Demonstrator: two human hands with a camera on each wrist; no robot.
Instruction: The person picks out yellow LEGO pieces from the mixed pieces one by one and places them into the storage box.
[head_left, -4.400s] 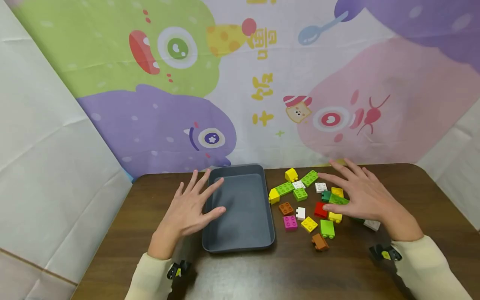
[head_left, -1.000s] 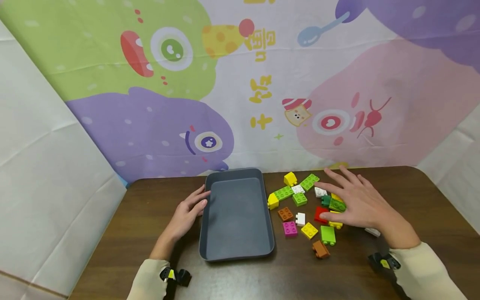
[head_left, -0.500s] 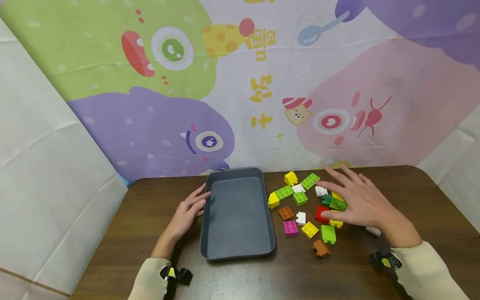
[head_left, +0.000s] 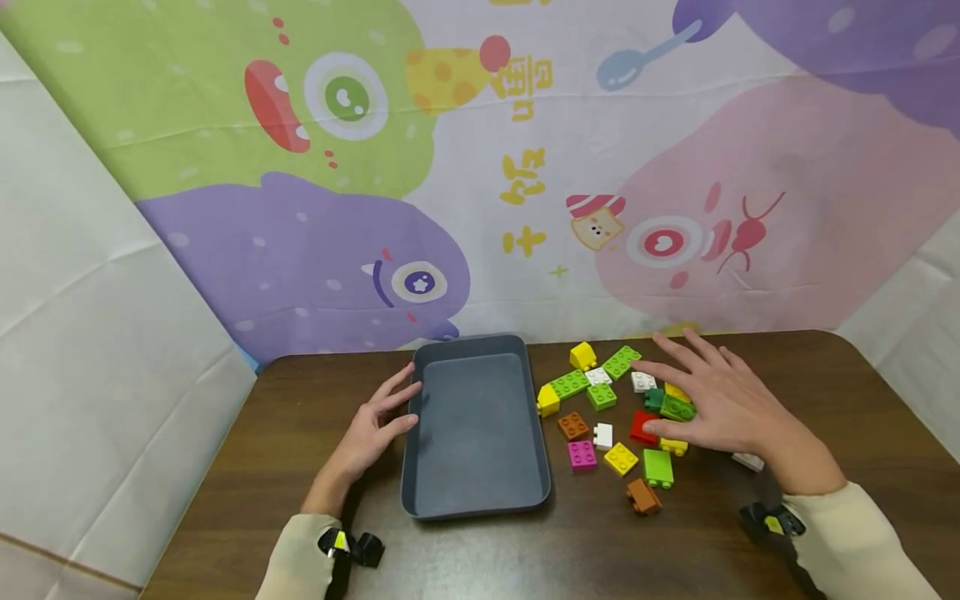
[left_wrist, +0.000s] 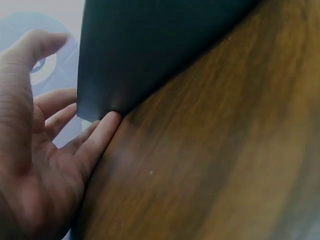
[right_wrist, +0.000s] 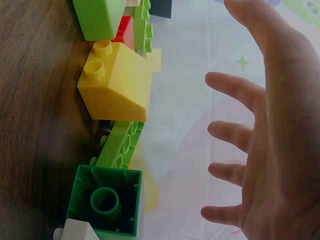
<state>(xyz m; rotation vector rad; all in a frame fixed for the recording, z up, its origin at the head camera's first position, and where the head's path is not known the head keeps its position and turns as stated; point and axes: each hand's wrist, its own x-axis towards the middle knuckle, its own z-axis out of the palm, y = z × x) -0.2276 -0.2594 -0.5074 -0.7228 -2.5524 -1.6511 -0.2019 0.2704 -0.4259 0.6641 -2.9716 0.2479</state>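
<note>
A dark grey rectangular tray [head_left: 480, 433] lies on the wooden table with nothing in it. My left hand [head_left: 367, 437] is at its left side, fingertips on the rim, thumb apart from the fingers. In the left wrist view, fingers [left_wrist: 100, 137] reach the tray's outer wall [left_wrist: 145, 50] near the tabletop. My right hand [head_left: 723, 408] hovers with spread fingers over the toy building bricks, holding nothing. Below it are a red brick [head_left: 642, 427] and a green brick [head_left: 678, 407]. The right wrist view shows a yellow sloped brick [right_wrist: 120, 85] beside the empty palm.
Loose bricks lie right of the tray: a magenta one [head_left: 582, 456], a yellow one [head_left: 621, 459], a brown one [head_left: 643, 497] and several others. A grey-white brick [head_left: 748, 461] is partly under the right wrist. A cartoon-printed cloth [head_left: 525, 292] hangs behind the table [head_left: 525, 558].
From above the tray, my left hand has come down to its left side. Most recently its thumb has spread from the fingers. My right hand stays over the bricks, almost unmoved.
</note>
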